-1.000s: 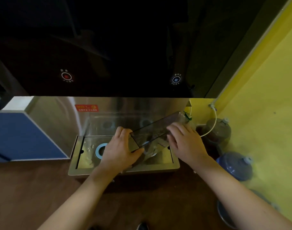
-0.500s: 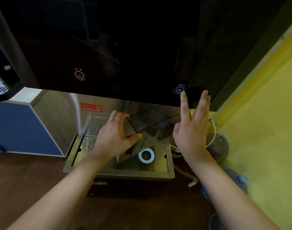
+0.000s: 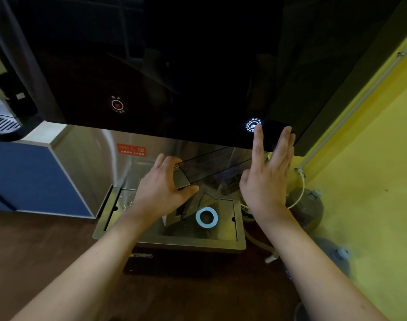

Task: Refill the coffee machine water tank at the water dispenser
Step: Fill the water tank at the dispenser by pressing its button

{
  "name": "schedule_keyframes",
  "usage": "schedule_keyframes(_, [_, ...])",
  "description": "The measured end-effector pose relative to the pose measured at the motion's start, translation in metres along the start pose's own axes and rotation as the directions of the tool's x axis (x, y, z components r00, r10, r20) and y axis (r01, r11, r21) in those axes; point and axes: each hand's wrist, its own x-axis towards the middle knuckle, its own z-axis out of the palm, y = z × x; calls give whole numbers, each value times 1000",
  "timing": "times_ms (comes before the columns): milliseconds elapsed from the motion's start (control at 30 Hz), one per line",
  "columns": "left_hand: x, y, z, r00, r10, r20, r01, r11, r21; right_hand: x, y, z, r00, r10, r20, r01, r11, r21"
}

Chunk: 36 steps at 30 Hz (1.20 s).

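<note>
A tall black water dispenser [image 3: 197, 66] fills the upper part of your view, its glossy front panel overhanging a steel alcove. Below that sits a steel drip tray [image 3: 170, 239] with a pale blue ring [image 3: 206, 217] around its drain. To the right is a yellow wall [image 3: 371, 205], with bottles on the floor beside it.

Inside the alcove, you are holding the coffee machine water tank [image 3: 211, 172], a clear smoky box. It lies tilted, its long axis running from lower left near your left hand up toward the right, under the panel's right side. Its lower end hangs over the tray, just above the blue ring.

Your left hand [image 3: 165, 188] is clamped on the tank's left end, thumb beneath and fingers over the top, carrying it alone. Your right hand [image 3: 265, 181] is off the tank, flat and spread, grasping nothing; its index fingertip touches the lit round button [image 3: 253, 124] on the panel's right. A dim red button [image 3: 117, 104] lies well to the left, untouched.

The spout itself is hidden beneath the panel edge, so whether water is running cannot be told. Judging by the button's position, the tank's raised right end is what must sit under the outlet, and your left hand is the one to steer it.
</note>
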Motion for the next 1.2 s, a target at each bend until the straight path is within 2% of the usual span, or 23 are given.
schedule_keyframes(1200, [2, -8, 5, 1000, -15, 7, 15, 999, 37, 1, -5, -2, 1000, 9, 4, -9, 1000, 10])
